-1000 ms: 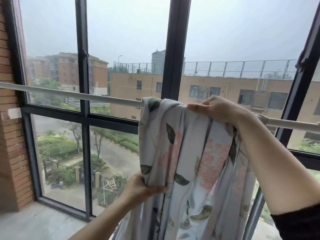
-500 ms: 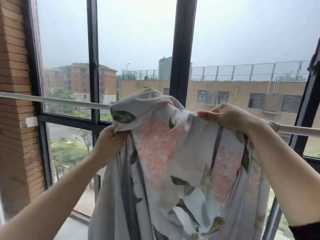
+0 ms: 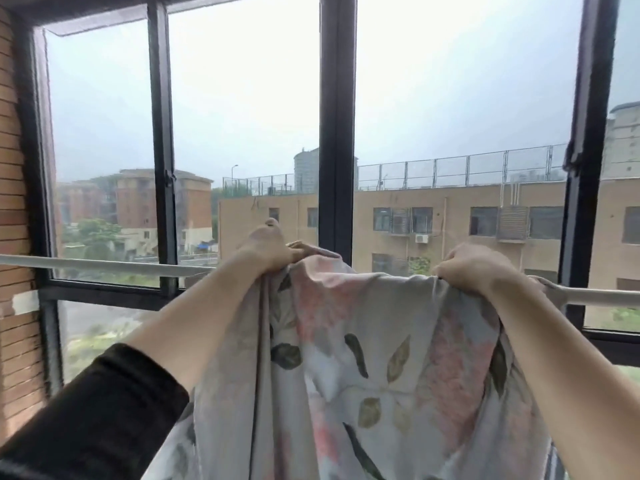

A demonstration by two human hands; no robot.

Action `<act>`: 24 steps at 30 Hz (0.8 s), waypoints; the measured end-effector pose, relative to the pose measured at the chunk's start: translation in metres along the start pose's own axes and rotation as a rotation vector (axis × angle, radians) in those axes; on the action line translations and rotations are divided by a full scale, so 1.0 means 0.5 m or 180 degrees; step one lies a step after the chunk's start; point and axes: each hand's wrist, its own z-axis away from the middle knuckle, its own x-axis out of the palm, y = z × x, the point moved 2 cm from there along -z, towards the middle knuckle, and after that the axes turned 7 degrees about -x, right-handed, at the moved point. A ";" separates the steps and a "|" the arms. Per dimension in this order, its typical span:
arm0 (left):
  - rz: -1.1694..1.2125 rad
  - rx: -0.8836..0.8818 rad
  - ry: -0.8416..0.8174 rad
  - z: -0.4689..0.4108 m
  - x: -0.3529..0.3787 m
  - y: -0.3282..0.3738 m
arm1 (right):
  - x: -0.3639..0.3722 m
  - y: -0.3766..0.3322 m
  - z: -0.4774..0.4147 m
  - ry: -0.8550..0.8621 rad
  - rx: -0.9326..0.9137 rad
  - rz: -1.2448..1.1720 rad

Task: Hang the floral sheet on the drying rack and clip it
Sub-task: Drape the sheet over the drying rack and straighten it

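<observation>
The left hand [image 3: 268,249] has risen from below to rail [image 3: 104,265] height. It now grips the floral sheet [image 3: 374,358] at its top edge, spreading it leftward.

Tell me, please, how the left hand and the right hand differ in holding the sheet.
The left hand bunches the sheet higher, above the rod; the right hand grips it lower, at the rod. The left arm shows a black sleeve; the right arm shows none. Both hands grip the sheet's top edge.

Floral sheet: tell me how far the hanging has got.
Done: the floral sheet already drapes over the rail beside the right hand. In hand: both hands grip its bunched top edge, the left hand just above the rail. Left: spreading it, then clipping; no clip shows.
</observation>
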 end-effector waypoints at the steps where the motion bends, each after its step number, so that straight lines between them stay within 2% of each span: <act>1: -0.0049 0.0019 -0.0084 0.000 0.002 0.001 | 0.002 0.000 0.001 0.0016 0.0033 0.0089; 3: -0.0164 0.0224 -0.0249 0.000 -0.001 0.002 | -0.001 -0.010 0.016 0.0057 -0.0140 0.0083; 5: -0.0090 0.0378 -0.0242 -0.001 -0.006 -0.005 | -0.010 -0.030 0.039 0.0275 -0.0600 -0.0217; 8: 0.0313 0.0307 -0.0129 0.000 -0.007 -0.019 | -0.020 -0.078 0.084 0.0818 -0.1290 -0.0509; 10: 0.0469 0.0325 -0.0068 -0.002 -0.005 -0.025 | -0.014 -0.120 0.102 0.0931 -0.1629 -0.0504; 15: 0.0636 0.0477 0.0120 0.010 -0.007 -0.023 | 0.047 -0.233 0.121 0.0431 -0.2141 -0.0673; 17: 0.0700 0.0538 0.0216 0.016 -0.009 -0.027 | 0.076 -0.262 0.116 0.0301 -0.2206 -0.0477; 20: 0.0744 0.0568 0.0329 0.018 -0.009 -0.038 | 0.097 -0.281 0.098 0.0407 -0.2291 0.0205; 24: 0.0904 0.0702 0.0758 0.035 -0.014 -0.055 | 0.088 -0.283 0.078 -0.0016 -0.2171 -0.0038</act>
